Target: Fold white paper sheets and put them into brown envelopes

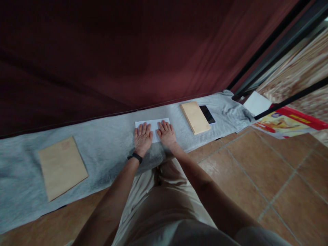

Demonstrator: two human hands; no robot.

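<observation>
A white sheet of paper [155, 137] lies on the grey cloth in front of me, perhaps folded. Flat on its left part rests my left hand [143, 137], fingers stretched out and pointing away from me; a dark band circles that wrist. My right hand [166, 133] presses on the right part of the same paper, its fingers slightly spread. Neither hand grips anything. To the right is a stack of brown envelopes [196, 118], partly covering a dark phone [208, 114]. Further to the left sits another brown envelope [63, 167].
The long narrow surface is draped in a grey cloth [107, 147]. A dark red curtain [153, 58] hangs along its far side. Black metal bars [289, 99] cross at the right, near a red and yellow printed bag [287, 121]. Brown tiles [251, 171] cover the floor.
</observation>
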